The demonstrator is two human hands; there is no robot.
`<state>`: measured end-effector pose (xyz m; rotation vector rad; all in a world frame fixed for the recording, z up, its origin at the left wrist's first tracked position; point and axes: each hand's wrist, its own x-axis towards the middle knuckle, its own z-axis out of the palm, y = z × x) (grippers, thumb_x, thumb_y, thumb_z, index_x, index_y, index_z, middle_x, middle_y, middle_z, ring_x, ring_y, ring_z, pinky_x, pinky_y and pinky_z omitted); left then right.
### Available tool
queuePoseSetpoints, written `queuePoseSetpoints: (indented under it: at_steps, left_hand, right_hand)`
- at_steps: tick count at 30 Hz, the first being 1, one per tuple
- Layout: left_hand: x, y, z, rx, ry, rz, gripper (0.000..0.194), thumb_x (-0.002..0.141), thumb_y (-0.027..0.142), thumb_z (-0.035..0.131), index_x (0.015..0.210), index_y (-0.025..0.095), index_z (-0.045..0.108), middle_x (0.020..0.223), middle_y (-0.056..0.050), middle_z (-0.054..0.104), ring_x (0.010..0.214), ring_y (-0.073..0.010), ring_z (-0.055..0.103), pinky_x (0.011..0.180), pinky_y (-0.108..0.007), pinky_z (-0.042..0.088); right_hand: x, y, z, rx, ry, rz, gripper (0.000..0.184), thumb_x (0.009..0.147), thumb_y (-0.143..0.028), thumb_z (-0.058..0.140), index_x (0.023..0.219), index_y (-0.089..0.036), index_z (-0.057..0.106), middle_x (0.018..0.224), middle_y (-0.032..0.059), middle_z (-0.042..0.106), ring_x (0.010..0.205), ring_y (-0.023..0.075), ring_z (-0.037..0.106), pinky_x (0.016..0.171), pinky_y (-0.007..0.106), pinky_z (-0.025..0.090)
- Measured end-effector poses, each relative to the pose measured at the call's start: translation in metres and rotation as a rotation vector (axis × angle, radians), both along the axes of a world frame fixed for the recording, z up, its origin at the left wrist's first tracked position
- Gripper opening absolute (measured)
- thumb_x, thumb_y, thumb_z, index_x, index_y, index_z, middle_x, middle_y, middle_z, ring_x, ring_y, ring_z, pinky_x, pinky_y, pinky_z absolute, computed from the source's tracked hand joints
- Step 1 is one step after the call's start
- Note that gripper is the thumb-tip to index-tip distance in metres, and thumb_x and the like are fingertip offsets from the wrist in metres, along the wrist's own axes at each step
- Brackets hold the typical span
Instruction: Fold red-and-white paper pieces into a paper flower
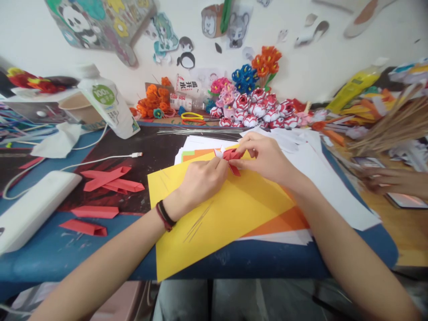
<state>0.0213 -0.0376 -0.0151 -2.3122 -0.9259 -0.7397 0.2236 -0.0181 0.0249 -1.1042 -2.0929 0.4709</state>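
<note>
Both of my hands meet over a yellow sheet of paper (187, 223) near the middle of the table. Between them is a small red and white paper flower (231, 154) made of folded pieces. My left hand (205, 178) is closed, pinching the flower's left side, its fingertips partly hidden. My right hand (259, 151) pinches the right side between thumb and fingers. Thin wires (199, 223) lie on the yellow sheet. Left of it, several folded red paper strips (109, 180) rest on the table, some crossed over each other.
A white plastic bottle (107, 104), a white power bank-like box (40, 205) and a cable (100, 162) stand or lie at left. Paper flowers (257, 109) crowd the wall side. White paper (334, 183) lies at right, near another person's hand (397, 183) and a phone (406, 200).
</note>
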Motion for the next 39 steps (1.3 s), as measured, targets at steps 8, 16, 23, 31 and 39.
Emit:
queuePoseSetpoints:
  at_steps: [8, 16, 23, 31, 39]
  left_hand:
    - [0.001, 0.002, -0.001, -0.032, -0.030, 0.018, 0.026, 0.095, 0.016, 0.044, 0.069, 0.017, 0.050, 0.060, 0.002, 0.054, 0.046, -0.0088, 0.043, 0.047, -0.028, 0.019]
    - [-0.001, 0.003, -0.002, -0.035, -0.013, -0.011, 0.023, 0.094, 0.014, 0.043, 0.072, 0.018, 0.050, 0.062, 0.002, 0.054, 0.047, -0.0096, 0.044, 0.047, -0.029, 0.021]
    - [-0.001, 0.002, -0.002, -0.028, 0.005, -0.045, 0.017, 0.093, 0.013, 0.043, 0.078, 0.018, 0.052, 0.065, 0.001, 0.056, 0.047, -0.0097, 0.044, 0.046, -0.028, 0.024]
    - [0.000, 0.003, 0.000, -0.073, -0.034, -0.006, 0.026, 0.096, 0.016, 0.040, 0.073, 0.017, 0.050, 0.062, 0.001, 0.056, 0.047, -0.0090, 0.045, 0.046, -0.028, 0.021]
    - [-0.001, 0.002, -0.001, -0.015, 0.002, -0.042, 0.017, 0.095, 0.014, 0.042, 0.084, 0.017, 0.055, 0.064, 0.002, 0.057, 0.046, -0.0105, 0.045, 0.046, -0.029, 0.023]
  right_hand:
    - [-0.010, -0.005, -0.005, 0.041, -0.060, -0.009, 0.010, 0.077, -0.019, 0.071, 0.068, -0.020, 0.069, 0.086, 0.0011, 0.058, 0.070, 0.0130, 0.051, 0.062, 0.029, 0.037]
    - [-0.010, -0.004, -0.007, 0.068, 0.061, 0.090, 0.016, 0.078, -0.016, 0.068, 0.062, -0.019, 0.067, 0.077, -0.0001, 0.056, 0.067, 0.0113, 0.048, 0.060, 0.027, 0.035]
    - [-0.011, -0.007, -0.004, 0.029, 0.032, 0.012, 0.014, 0.073, -0.013, 0.069, 0.060, -0.019, 0.067, 0.076, -0.0009, 0.057, 0.063, 0.0106, 0.046, 0.058, 0.028, 0.033]
    - [-0.010, -0.004, -0.004, -0.001, 0.012, 0.022, 0.014, 0.076, -0.021, 0.069, 0.063, -0.019, 0.068, 0.080, 0.0011, 0.059, 0.064, 0.0106, 0.048, 0.058, 0.027, 0.036]
    - [-0.011, -0.008, 0.001, -0.028, 0.034, -0.028, 0.033, 0.086, -0.034, 0.066, 0.057, -0.020, 0.069, 0.073, 0.0016, 0.064, 0.066, 0.0118, 0.052, 0.063, 0.028, 0.038]
